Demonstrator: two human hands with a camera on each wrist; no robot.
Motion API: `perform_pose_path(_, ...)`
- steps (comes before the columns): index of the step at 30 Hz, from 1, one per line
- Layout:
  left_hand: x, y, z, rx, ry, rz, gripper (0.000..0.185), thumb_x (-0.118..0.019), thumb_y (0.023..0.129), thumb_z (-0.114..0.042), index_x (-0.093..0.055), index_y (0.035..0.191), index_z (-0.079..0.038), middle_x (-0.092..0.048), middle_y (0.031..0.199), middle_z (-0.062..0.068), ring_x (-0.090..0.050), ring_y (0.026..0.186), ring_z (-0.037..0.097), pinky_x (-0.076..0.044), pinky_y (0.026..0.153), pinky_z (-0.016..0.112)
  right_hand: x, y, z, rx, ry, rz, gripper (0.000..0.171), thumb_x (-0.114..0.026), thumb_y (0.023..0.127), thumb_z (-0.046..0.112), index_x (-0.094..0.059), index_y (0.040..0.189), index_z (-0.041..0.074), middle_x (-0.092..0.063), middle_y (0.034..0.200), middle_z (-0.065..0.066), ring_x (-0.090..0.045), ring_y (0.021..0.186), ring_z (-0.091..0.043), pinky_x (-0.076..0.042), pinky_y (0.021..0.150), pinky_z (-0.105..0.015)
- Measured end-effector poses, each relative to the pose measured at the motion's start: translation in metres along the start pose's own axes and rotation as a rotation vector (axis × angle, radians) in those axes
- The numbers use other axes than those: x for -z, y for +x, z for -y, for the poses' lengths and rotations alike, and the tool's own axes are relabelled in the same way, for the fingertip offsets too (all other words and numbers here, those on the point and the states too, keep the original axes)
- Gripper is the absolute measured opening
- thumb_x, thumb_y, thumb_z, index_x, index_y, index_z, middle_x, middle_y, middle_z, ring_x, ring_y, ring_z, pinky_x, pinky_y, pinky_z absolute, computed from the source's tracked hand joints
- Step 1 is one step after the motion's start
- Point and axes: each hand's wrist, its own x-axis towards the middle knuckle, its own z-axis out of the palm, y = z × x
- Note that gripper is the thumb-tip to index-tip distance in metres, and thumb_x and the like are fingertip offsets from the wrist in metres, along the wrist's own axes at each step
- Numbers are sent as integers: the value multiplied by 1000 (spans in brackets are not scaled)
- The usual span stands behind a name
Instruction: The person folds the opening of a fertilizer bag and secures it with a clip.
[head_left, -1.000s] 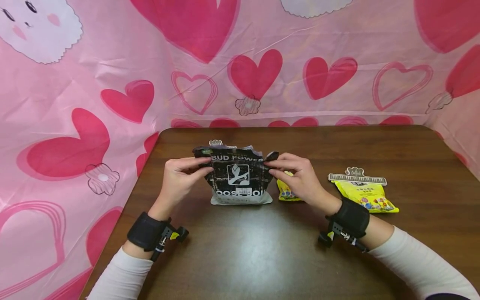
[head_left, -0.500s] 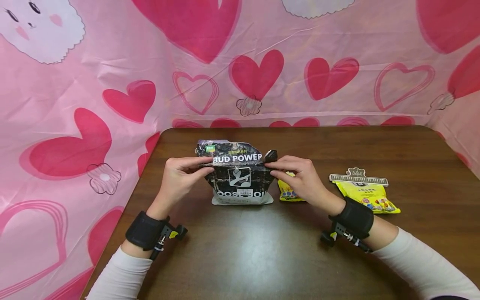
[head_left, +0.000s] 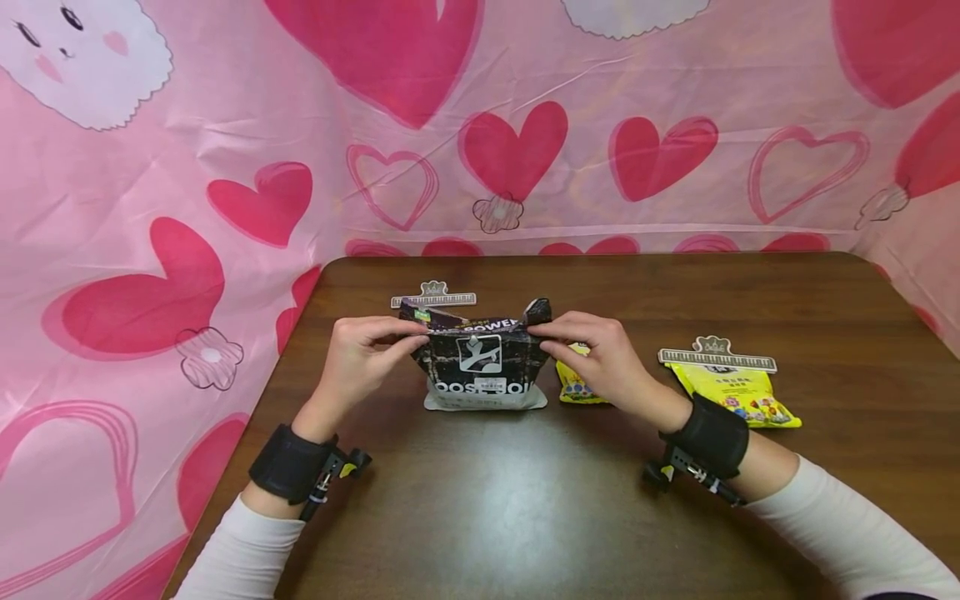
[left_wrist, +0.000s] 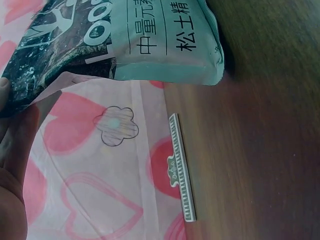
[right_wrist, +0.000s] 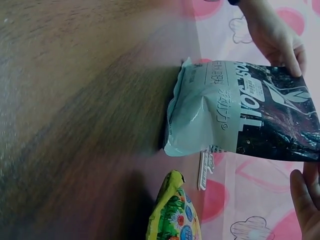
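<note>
A black and pale-green soil bag (head_left: pixel 480 367) stands upright on the brown table (head_left: pixel 525 500), its top folded back away from me. My left hand (head_left: pixel 360 358) pinches the bag's upper left corner. My right hand (head_left: pixel 600 354) pinches the upper right corner. The left wrist view shows the bag's pale-green base (left_wrist: pixel 165 40) from the side, and the right wrist view shows the same bag (right_wrist: pixel 240 110) with the left hand (right_wrist: pixel 275 35) on its far edge.
A white sealing clip (head_left: pixel 433 297) lies on the table behind the bag, seen too as the clip (left_wrist: pixel 181 170). A small yellow packet (head_left: pixel 573 385) lies under my right hand. A second yellow packet (head_left: pixel 731 392) with a clip (head_left: pixel 716 357) on it lies to the right. Pink heart-print sheeting (head_left: pixel 480 125) walls the table.
The bag's top has been folded down and back, hiding most of its lettering. The white clip behind it has come into view. Both hands kept their hold on the corners.
</note>
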Motion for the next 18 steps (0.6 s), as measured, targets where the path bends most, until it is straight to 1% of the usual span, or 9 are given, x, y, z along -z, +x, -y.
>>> perform_pose_path(3, -1, 1, 0, -22, 18, -3, 17, -83, 75, 0, -79, 91, -4, -77, 82, 10, -67, 77, -3, -52, 69, 9, 0, 0, -2, -5, 1, 5, 28, -73, 88, 6, -75, 115, 13, -74, 98, -1, -62, 86, -6, -46, 64, -24)
perform_pose_path(7, -1, 1, -1, -35, 39, 1, 17, -83, 75, -1, -80, 91, -6, -77, 81, 8, -68, 73, 5, -50, 68, 10, 0, -1, -3, -29, 7, 20, 30, -74, 87, 8, -74, 117, 14, -72, 98, 0, -60, 85, -6, -46, 62, -28)
perform_pose_path(10, -1, 1, -1, -41, 51, 3, 18, -83, 75, -2, -80, 91, -8, -75, 78, 5, -61, 68, 6, -45, 63, 12, -1, 0, -2, -49, 1, 28, 30, -74, 87, 9, -74, 117, 15, -73, 99, 1, -63, 88, -6, -51, 68, -26)
perform_pose_path(14, -2, 1, 1, -47, 62, -5, 17, -84, 73, -2, -80, 89, -8, -70, 74, 3, -51, 66, 5, -37, 58, 16, -2, 0, 0, -68, -39, 20, 26, -74, 88, 11, -75, 114, 15, -75, 101, 1, -67, 93, -9, -56, 75, -31)
perform_pose_path(18, -2, 1, 1, -61, 84, -22, 18, -85, 71, 1, -80, 87, -6, -60, 78, 5, -48, 73, 9, -35, 61, 17, -4, 0, 1, -64, -110, 4, 25, -75, 87, 11, -76, 112, 13, -76, 100, -2, -71, 93, -15, -57, 77, -38)
